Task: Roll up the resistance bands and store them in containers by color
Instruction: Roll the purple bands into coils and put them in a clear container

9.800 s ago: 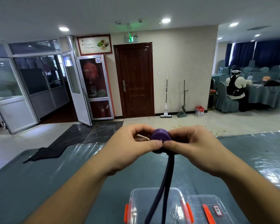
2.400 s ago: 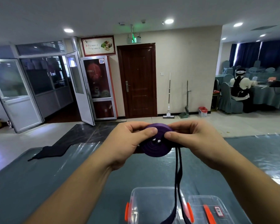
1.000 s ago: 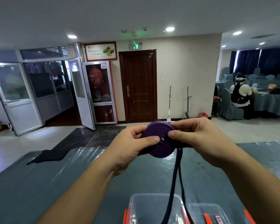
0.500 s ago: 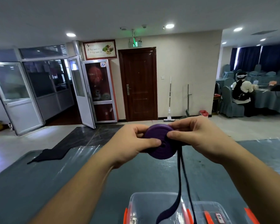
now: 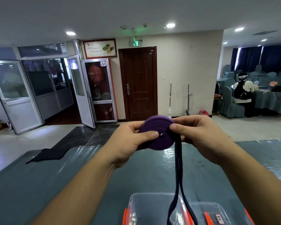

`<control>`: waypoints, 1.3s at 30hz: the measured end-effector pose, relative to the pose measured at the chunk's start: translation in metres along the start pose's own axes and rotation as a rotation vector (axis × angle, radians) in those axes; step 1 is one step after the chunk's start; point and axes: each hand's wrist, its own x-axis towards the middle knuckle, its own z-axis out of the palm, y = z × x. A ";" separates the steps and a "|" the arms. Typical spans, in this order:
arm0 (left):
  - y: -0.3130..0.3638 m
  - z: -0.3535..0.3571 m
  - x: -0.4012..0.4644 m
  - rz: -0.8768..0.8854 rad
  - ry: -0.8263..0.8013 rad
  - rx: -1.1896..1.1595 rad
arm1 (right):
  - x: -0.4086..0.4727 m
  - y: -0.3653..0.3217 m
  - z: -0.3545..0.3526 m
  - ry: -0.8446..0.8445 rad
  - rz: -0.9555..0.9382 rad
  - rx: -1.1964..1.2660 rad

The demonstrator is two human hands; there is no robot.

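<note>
Band roll [image 5: 157,133] is sitting btwn your hands: left hand [image 5: 128,142] & right hand [image 5: 199,137] are pinching it, loose tail [image 5: 177,172] hanging straight down, right-hand side.

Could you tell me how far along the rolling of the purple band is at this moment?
Done: most of the purple band is a tight coil. In hand: left hand and right hand pinch it. Left: the tail hanging over the clear containers needs winding, then storing.
</note>
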 end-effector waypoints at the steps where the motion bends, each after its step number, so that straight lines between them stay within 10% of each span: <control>1: -0.003 0.002 0.001 0.007 0.026 -0.047 | 0.001 0.002 0.000 0.013 -0.008 0.018; 39: 0.008 -0.001 -0.005 -0.016 0.012 0.071 | -0.006 -0.004 0.005 0.046 0.039 0.024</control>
